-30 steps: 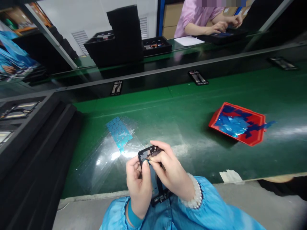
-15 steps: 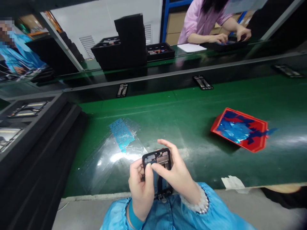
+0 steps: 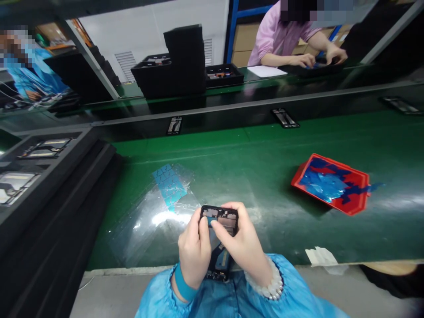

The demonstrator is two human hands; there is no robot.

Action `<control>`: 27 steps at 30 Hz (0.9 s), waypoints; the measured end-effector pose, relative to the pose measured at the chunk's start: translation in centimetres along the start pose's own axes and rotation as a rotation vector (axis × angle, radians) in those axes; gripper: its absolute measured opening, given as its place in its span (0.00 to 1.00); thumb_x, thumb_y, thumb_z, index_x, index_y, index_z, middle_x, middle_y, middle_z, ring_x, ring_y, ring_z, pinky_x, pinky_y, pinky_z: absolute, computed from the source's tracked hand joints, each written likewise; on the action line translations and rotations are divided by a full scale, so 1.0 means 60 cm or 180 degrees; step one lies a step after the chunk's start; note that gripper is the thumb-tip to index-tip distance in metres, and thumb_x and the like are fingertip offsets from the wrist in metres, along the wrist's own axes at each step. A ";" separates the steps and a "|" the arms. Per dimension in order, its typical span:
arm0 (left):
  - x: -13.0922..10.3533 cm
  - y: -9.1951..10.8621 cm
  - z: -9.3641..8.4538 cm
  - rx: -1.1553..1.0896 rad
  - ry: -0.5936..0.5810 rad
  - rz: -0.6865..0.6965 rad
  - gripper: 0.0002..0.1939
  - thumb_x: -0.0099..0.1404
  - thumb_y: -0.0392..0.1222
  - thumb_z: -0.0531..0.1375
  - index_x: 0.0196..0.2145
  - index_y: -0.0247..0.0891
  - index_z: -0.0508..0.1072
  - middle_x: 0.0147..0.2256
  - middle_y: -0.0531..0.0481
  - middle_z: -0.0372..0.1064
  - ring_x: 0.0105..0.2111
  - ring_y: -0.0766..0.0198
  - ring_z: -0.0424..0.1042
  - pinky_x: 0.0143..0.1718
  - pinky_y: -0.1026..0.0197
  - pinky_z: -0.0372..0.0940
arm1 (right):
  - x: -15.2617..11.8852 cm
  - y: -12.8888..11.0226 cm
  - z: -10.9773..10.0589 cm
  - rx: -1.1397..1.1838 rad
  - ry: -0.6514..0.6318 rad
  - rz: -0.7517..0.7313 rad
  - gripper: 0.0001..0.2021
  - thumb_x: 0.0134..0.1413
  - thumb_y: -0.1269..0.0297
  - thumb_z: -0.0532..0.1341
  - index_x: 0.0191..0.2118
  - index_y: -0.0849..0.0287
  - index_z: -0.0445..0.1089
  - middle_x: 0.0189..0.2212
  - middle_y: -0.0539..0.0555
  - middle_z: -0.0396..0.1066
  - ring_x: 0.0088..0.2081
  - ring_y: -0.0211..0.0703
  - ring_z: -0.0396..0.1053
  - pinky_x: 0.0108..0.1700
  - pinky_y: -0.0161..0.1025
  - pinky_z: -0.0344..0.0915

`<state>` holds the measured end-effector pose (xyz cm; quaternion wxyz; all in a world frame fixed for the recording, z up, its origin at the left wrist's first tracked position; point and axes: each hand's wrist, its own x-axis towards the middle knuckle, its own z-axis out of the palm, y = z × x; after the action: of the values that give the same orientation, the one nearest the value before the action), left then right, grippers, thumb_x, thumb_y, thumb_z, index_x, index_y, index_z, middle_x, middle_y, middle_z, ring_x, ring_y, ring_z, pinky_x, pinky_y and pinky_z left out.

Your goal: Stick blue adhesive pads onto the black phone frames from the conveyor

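Between my hands, close to my body, is a black phone frame [image 3: 217,247] with its inner side up. Its parts show: a flex cable down the middle and a small blue piece near the top end. My left hand [image 3: 194,249] grips its left edge, thumb tip beside the blue piece. On the opposite edge my right hand [image 3: 243,240] is closed, its thumb pressing by the same spot. Both thumbs partly cover the blue piece. Beyond my left hand a sheet of blue stickers [image 3: 169,183] lies on clear film.
A red bin [image 3: 356,203] with blue film scraps stands at right. Black foam trays [image 3: 99,176] holding phone parts are stacked at left. Several phone frames [image 3: 285,118] lie along the far belt edge. White tape [image 3: 320,256] sticks to the near edge. A co-worker [image 3: 271,39] works across the line.
My right index finger, raised before, now wraps round the frame's top right. My thumbs have shifted a little up the frame. The view has tilted slightly.
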<state>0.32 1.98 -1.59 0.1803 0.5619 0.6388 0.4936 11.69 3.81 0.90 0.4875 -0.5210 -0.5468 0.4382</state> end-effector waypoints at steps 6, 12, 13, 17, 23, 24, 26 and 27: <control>0.004 0.005 -0.008 -0.0167 -0.0521 0.0076 0.17 0.66 0.36 0.51 0.51 0.39 0.70 0.47 0.46 0.73 0.46 0.58 0.73 0.46 0.60 0.68 | 0.003 0.011 -0.003 0.0095 0.0064 0.0115 0.11 0.50 0.64 0.58 0.40 0.55 0.56 0.32 0.50 0.67 0.31 0.39 0.70 0.33 0.37 0.70; -0.004 0.012 -0.024 -0.0290 -0.1256 0.0201 0.26 0.65 0.34 0.52 0.60 0.39 0.56 0.57 0.44 0.62 0.56 0.56 0.62 0.55 0.54 0.60 | 0.025 0.009 -0.018 -0.0366 -0.0114 -0.0151 0.13 0.42 0.69 0.62 0.36 0.56 0.60 0.36 0.52 0.62 0.39 0.42 0.65 0.39 0.40 0.67; -0.005 0.012 -0.025 -0.0236 -0.1317 0.0268 0.27 0.64 0.34 0.52 0.61 0.40 0.55 0.57 0.44 0.61 0.56 0.56 0.62 0.55 0.54 0.60 | 0.027 0.008 -0.018 -0.0251 -0.0226 0.0007 0.12 0.42 0.68 0.62 0.35 0.56 0.59 0.34 0.50 0.62 0.37 0.41 0.65 0.37 0.39 0.67; -0.008 0.007 -0.027 -0.0097 -0.1386 0.0391 0.28 0.64 0.32 0.51 0.62 0.41 0.53 0.57 0.45 0.61 0.57 0.56 0.60 0.56 0.54 0.59 | 0.020 0.013 -0.012 0.0581 -0.0428 0.0640 0.12 0.47 0.63 0.62 0.34 0.56 0.57 0.27 0.46 0.63 0.28 0.37 0.64 0.30 0.34 0.64; -0.003 -0.001 -0.026 -0.0416 -0.1229 0.0016 0.25 0.64 0.34 0.52 0.59 0.42 0.59 0.57 0.48 0.62 0.57 0.57 0.60 0.57 0.54 0.57 | 0.011 0.017 -0.013 0.1125 -0.0503 0.0749 0.12 0.50 0.62 0.60 0.40 0.56 0.59 0.32 0.48 0.65 0.34 0.38 0.66 0.37 0.35 0.65; -0.002 -0.002 -0.026 -0.0449 -0.1193 -0.0066 0.25 0.64 0.34 0.52 0.59 0.42 0.60 0.56 0.48 0.62 0.57 0.57 0.61 0.57 0.54 0.57 | 0.012 0.016 -0.015 0.1148 -0.0579 0.0730 0.12 0.51 0.62 0.60 0.41 0.56 0.59 0.34 0.49 0.65 0.36 0.38 0.66 0.38 0.36 0.65; 0.000 -0.001 -0.026 -0.0466 -0.1137 -0.0141 0.24 0.64 0.35 0.53 0.58 0.43 0.61 0.56 0.49 0.63 0.57 0.58 0.61 0.57 0.54 0.57 | 0.015 0.015 -0.018 0.1084 -0.0732 0.0649 0.12 0.51 0.63 0.59 0.42 0.55 0.58 0.36 0.50 0.65 0.38 0.39 0.66 0.41 0.37 0.65; 0.000 -0.001 -0.027 -0.0468 -0.1113 -0.0132 0.25 0.64 0.34 0.53 0.58 0.43 0.60 0.56 0.49 0.62 0.57 0.58 0.61 0.57 0.54 0.57 | 0.018 0.015 -0.019 0.0986 -0.0794 0.0607 0.13 0.51 0.64 0.59 0.43 0.55 0.57 0.36 0.50 0.65 0.38 0.39 0.66 0.41 0.37 0.65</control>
<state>-0.97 1.32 -0.90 0.3393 0.6112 0.5714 0.4299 12.96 4.91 0.23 0.4466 -0.4310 -0.4773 0.6221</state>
